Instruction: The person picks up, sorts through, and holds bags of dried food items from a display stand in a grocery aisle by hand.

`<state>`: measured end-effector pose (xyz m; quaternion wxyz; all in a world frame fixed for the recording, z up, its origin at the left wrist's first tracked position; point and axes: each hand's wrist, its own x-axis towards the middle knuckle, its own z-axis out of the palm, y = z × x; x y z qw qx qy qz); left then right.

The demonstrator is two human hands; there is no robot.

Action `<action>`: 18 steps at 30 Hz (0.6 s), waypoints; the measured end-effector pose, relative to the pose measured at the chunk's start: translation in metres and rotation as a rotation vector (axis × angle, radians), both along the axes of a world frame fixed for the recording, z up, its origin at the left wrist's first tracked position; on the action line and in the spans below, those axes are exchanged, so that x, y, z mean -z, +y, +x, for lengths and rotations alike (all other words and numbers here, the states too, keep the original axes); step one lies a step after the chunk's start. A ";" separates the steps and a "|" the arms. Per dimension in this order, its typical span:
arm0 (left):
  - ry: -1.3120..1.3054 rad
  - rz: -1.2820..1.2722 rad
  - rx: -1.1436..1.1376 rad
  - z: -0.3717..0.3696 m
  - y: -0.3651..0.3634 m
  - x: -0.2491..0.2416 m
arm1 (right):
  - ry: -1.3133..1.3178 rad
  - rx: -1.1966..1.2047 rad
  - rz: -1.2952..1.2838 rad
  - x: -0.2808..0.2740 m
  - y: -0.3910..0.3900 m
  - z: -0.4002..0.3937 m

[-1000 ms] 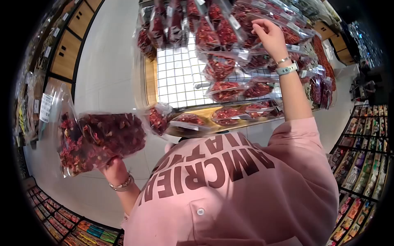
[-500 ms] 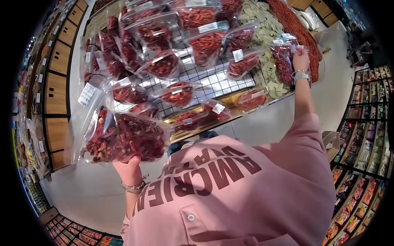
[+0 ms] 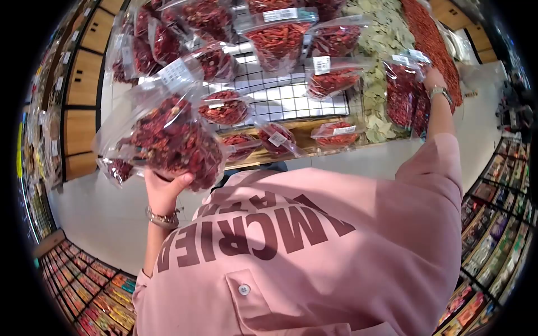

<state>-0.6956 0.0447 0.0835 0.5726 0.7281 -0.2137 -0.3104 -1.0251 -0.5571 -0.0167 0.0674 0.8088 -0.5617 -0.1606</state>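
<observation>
The desk [image 3: 307, 129], a display surface with a wooden near edge and an inset wire grid [image 3: 280, 101], spans the far side of the scene. Shelves [image 3: 496, 241] of packaged goods stand at the right, and wooden cabinets [image 3: 80, 134] at the left. On the right part of the desk lie a bed of pale green leaves [image 3: 378, 39] and, to its right, a long heap of red pieces [image 3: 428, 45]. The large bag [image 3: 179, 134], clear and filled with dark red dried pieces, is held up at the left, tilted, in front of the desk's near left part; its white label [image 3: 175, 74] is at the far end. Smaller bags of red dried pieces lie about the grid, among them a labelled central bag [image 3: 277, 42] and a near-edge bag [image 3: 336, 134]. The dark red bags [image 3: 400, 98] rest at the right, over the leaves. The left hand [image 3: 161, 190] grips the large bag from its near side, thumb across the plastic. The right hand [image 3: 434, 80] reaches to the far right corner of the dark red bags, fingers partly hidden; whether they are closed on the plastic cannot be told. A watch [image 3: 442, 93] encircles the right wrist.
</observation>
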 end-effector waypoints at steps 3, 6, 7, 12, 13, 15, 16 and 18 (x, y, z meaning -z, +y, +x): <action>0.032 -0.030 -0.048 0.003 -0.001 -0.005 | 0.081 -0.183 -0.130 -0.011 0.008 -0.005; -0.020 -0.069 -0.116 0.013 0.007 -0.001 | 0.004 -0.152 0.002 -0.025 -0.003 -0.026; -0.018 -0.077 -0.130 0.017 0.010 -0.002 | -0.084 -0.179 0.023 -0.046 0.014 -0.029; -0.001 -0.129 -0.142 0.044 0.032 -0.012 | -0.261 -0.510 -0.333 -0.111 0.096 -0.098; -0.003 -0.146 -0.161 0.050 0.040 -0.013 | -0.269 -0.553 -0.437 -0.133 0.128 -0.099; 0.003 -0.136 -0.184 0.066 0.059 -0.023 | -0.441 -0.466 -0.543 -0.171 0.179 -0.097; 0.006 -0.127 -0.186 0.075 0.070 -0.028 | -0.563 -0.387 -0.537 -0.192 0.206 -0.084; -0.094 -0.240 -0.216 0.098 0.096 -0.030 | -0.689 -0.323 -0.550 -0.235 0.246 -0.044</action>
